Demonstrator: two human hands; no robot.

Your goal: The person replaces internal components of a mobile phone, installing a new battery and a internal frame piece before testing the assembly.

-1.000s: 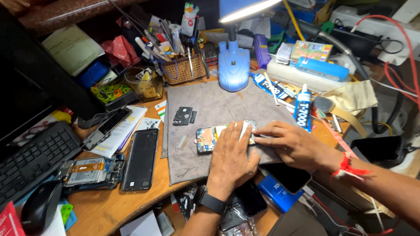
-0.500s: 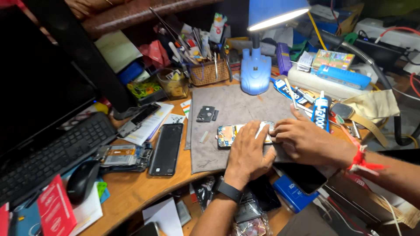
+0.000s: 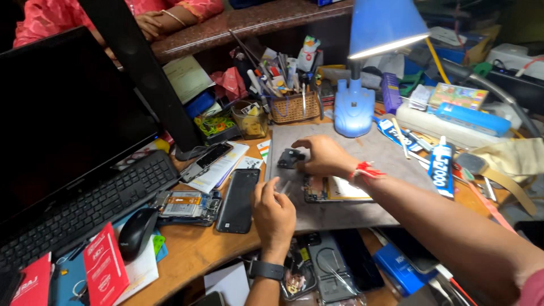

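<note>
I see white glue tube (image 3: 441, 169), blue label, right of grey mat (image 3: 362, 212); red packet (image 3: 105, 271) front-left. Cluttered wooden desk (image 3: 195, 252). My right hand (image 3: 322, 156) pinches small black part (image 3: 290, 158); left hand (image 3: 273, 211) loosely curled, empty, beside opened phone (image 3: 334, 190).

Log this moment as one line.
right hand: on small black part | left hand: on grey mat | opened phone: between hands
</note>
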